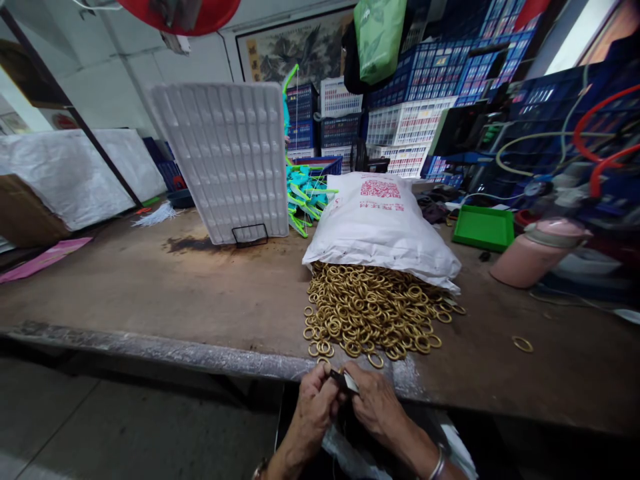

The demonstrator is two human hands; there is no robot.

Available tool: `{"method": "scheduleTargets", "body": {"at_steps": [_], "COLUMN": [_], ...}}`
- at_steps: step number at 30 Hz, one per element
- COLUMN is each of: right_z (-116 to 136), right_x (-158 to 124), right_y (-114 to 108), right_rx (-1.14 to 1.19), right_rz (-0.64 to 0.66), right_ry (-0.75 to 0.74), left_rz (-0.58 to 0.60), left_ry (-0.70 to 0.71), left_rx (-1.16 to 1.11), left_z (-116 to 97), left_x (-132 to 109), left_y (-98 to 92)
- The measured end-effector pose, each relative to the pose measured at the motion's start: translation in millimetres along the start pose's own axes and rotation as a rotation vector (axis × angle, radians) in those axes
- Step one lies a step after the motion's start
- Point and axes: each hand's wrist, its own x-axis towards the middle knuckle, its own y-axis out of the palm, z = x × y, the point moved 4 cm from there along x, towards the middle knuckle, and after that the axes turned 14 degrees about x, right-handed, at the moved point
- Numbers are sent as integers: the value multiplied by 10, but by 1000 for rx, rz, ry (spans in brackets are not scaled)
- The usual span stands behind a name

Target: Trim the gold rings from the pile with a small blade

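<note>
My left hand and my right hand meet just below the table's front edge. Both are closed in a pinch on a small dark and white piece held between them; what it is I cannot make out. Directly beyond my hands lies a heap of gold rings, spilling from the open mouth of a white sack with red print. One loose gold ring lies apart on the right.
A white moulded tray stands upright on a wire stand on the brown table. Turquoise plastic parts are piled behind the sack. At the right are a green tray and a pink flask; stacked crates fill the back.
</note>
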Motion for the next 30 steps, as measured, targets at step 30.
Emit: {"method": "scheduleTargets", "body": {"at_steps": [30], "right_z": [4], "right_x": [-17], "right_y": [91], "right_rx": [-38], "right_rz": [-37], "right_ry": [5], "left_rz": [-14], "left_ry": [-60], "left_rx": [-71], "left_z": [2], "left_x": [-77], "left_y": [-21]}}
